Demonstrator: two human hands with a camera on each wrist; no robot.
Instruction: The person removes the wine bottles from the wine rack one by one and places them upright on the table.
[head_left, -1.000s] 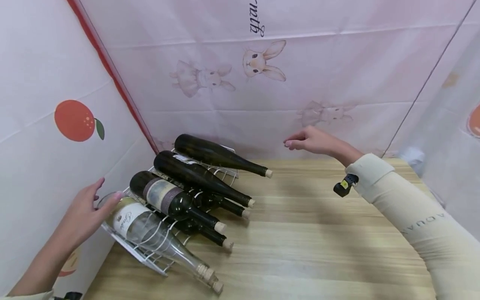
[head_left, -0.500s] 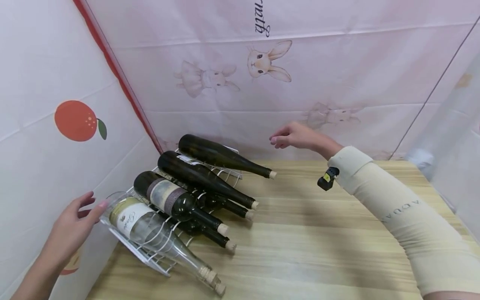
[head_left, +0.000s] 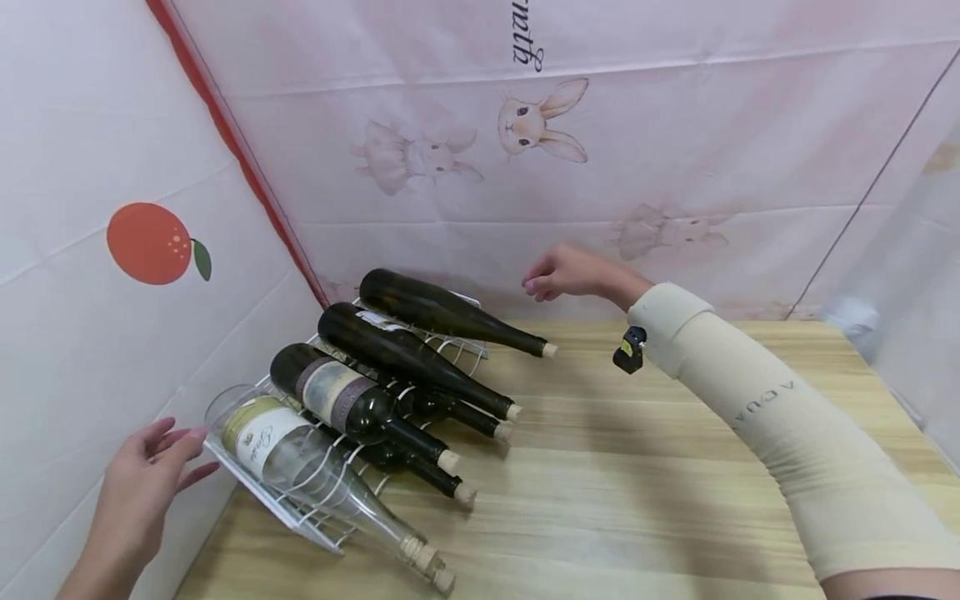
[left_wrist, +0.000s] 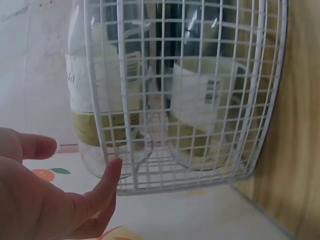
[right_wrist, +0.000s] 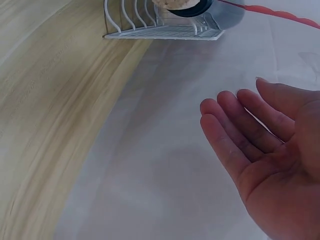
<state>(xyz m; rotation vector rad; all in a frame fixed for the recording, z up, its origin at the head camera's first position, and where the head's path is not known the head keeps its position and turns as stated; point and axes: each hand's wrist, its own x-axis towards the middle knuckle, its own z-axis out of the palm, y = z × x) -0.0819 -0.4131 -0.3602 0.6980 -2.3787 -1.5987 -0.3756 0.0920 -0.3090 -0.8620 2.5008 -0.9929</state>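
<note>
White wire rack (head_left: 258, 489) loaded, nothing gripped

Reading my head view left to right. Lower left: left hand (head_left: 138, 483), released, fingers loosely bent, beside the rack's near end. On the left wrist view one fingertip overlaps the mesh; I can't tell whether it touches.

Rack sits left of centre, low in the frame, on the wood-grain table (head_left: 570, 500). Four corked bottles lie across its top, necks toward lower right: a clear glass bottle with a white-and-gold label (head_left: 300, 454), a dark bottle with a banded label (head_left: 330, 393), a dark bottle with a small white label (head_left: 405, 354), a dark green bottle (head_left: 442, 312). More corked necks show beneath them.

Right of centre: right hand (head_left: 573, 273), empty, fingers gently curved, apart from the dark green bottle's cork (head_left: 551, 350). Further right, the cream sleeve (head_left: 727, 417).
</note>
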